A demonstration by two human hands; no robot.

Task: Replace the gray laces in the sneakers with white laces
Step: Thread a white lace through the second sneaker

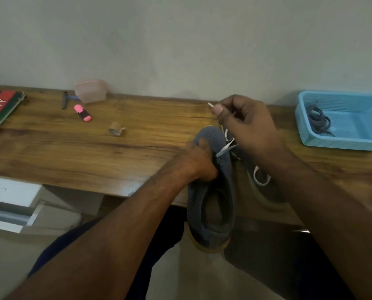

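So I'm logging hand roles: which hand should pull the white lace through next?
Probably the right hand: it already pinches the white lace tip, while the left hand grips the gray sneaker.

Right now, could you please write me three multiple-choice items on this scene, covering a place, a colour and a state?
1. Where do the gray laces lie?
A. in the blue basket
B. on the book
C. inside the shoe

2. What colour is the marker on the table?
A. green
B. pink
C. yellow

3. What is the right hand doing?
A. resting flat
B. pinching the white lace
C. holding the basket

Answers: 1 A, the dark tangle sits in the basket; 2 B, its body is bright pink; 3 B, thumb and fingers close on the lace tip, while the left hand holds the shoe.
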